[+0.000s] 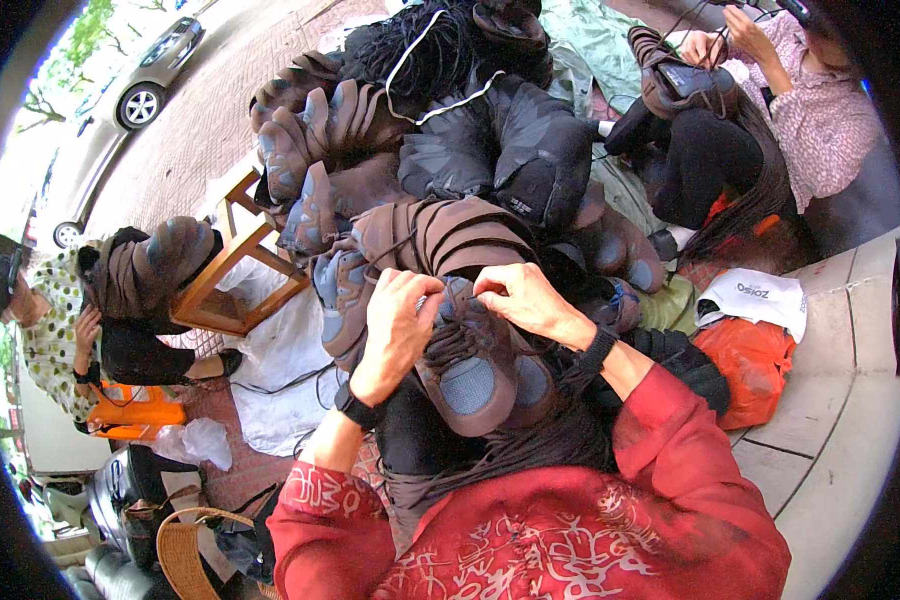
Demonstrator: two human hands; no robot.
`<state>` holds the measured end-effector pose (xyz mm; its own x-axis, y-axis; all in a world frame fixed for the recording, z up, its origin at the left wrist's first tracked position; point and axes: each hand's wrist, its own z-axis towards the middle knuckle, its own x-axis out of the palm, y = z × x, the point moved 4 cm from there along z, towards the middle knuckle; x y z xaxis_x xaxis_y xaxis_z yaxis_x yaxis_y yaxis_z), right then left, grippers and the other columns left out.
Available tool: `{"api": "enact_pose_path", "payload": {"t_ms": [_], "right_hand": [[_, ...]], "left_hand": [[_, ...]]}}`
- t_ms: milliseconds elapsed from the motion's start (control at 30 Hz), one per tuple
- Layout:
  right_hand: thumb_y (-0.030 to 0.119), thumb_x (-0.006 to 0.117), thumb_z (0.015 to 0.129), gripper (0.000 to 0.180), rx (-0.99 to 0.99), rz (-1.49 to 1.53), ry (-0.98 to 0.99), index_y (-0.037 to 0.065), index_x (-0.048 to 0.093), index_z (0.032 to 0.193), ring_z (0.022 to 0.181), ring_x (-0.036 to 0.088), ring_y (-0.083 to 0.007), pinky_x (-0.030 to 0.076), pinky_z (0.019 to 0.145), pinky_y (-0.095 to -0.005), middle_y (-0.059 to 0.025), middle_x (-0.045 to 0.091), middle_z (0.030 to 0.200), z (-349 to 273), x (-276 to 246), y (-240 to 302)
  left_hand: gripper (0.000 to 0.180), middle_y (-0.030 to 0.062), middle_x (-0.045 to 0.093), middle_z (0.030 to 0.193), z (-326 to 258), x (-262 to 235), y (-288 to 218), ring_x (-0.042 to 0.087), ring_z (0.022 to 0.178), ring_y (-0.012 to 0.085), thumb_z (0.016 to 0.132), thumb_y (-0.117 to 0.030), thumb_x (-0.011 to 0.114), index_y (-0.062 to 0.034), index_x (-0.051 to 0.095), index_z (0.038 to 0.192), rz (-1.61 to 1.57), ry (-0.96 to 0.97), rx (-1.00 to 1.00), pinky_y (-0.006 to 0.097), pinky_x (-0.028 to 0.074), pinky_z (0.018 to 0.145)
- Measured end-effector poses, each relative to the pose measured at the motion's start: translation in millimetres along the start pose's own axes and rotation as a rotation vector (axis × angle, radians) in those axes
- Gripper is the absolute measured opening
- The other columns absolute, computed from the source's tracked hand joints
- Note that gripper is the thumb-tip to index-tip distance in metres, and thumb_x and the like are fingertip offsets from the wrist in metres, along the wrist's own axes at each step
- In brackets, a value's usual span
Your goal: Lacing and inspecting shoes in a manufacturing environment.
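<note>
Brown laced shoe with blue-grey mesh toe (468,386) over lap, long axis toward wearer, far end between left hand (406,318) and right hand (532,302), each grip pinched together, contents indiscernible

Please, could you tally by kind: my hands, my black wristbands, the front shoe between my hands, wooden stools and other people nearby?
Left hand and right hand: 2
Black wristbands: 2
Front shoe: 1
Wooden stool: 1
Other people: 2
Total: 8
</note>
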<state>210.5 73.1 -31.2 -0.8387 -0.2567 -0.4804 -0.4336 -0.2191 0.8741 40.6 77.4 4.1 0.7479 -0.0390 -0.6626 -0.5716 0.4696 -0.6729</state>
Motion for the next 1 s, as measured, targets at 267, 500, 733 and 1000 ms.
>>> {"api": "enact_pose_path", "payload": {"t_ms": [267, 500, 733, 1000], "right_hand": [[0.012, 0.058, 0.072, 0.012, -0.024, -0.033, -0.007, 0.001, 0.060, 0.076, 0.065, 0.060, -0.0292, 0.046, 0.059, -0.0370, -0.0157, 0.060, 0.069, 3.6, 5.8, 2.4], [0.009, 0.055, 0.073, 0.007, -0.285, -0.313, 0.001, 0.003, 0.057, 0.076, 0.068, 0.057, -0.0318, 0.046, 0.064, -0.0394, -0.0142, 0.056, 0.070, 1.7, 11.5, 5.8], [0.011, 0.052, 0.073, 0.011, -0.328, -0.623, 0.101, 0.003, 0.058, 0.072, 0.068, 0.060, -0.0319, 0.049, 0.062, -0.0405, -0.0163, 0.060, 0.072, 14.6, 18.8, 20.4], [0.006, 0.051, 0.075, 0.021, 0.030, 0.158, 0.373, 0.001, 0.056, 0.095, 0.054, 0.060, -0.0138, 0.047, 0.052, -0.0268, -0.0076, 0.060, 0.063, 30.0, 1.6, 2.0]], "left_hand": [[0.011, 0.0092, 0.055, 0.070, 2.8, 23.6, 21.9, 0.051, 0.073, 0.0266, 0.068, -0.013, 0.065, -0.0038, 0.061, 0.073, 0.134, 0.226, 0.070, 0.035, 0.041, 0.068], [0.013, 0.0091, 0.057, 0.072, -2.4, 32.0, 27.7, 0.055, 0.073, 0.0246, 0.068, -0.011, 0.066, -0.0019, 0.064, 0.076, -0.057, 0.153, -0.020, 0.033, 0.043, 0.067], [0.013, 0.0091, 0.057, 0.072, -3.1, 33.2, 28.6, 0.056, 0.072, 0.0229, 0.070, -0.010, 0.065, -0.0017, 0.064, 0.080, -0.065, 0.150, -0.037, 0.031, 0.043, 0.066], [0.013, 0.0102, 0.057, 0.073, -3.0, 36.7, 32.8, 0.055, 0.076, 0.0277, 0.069, -0.015, 0.064, -0.0036, 0.064, 0.076, -0.093, 0.215, -0.060, 0.035, 0.042, 0.068]]}}
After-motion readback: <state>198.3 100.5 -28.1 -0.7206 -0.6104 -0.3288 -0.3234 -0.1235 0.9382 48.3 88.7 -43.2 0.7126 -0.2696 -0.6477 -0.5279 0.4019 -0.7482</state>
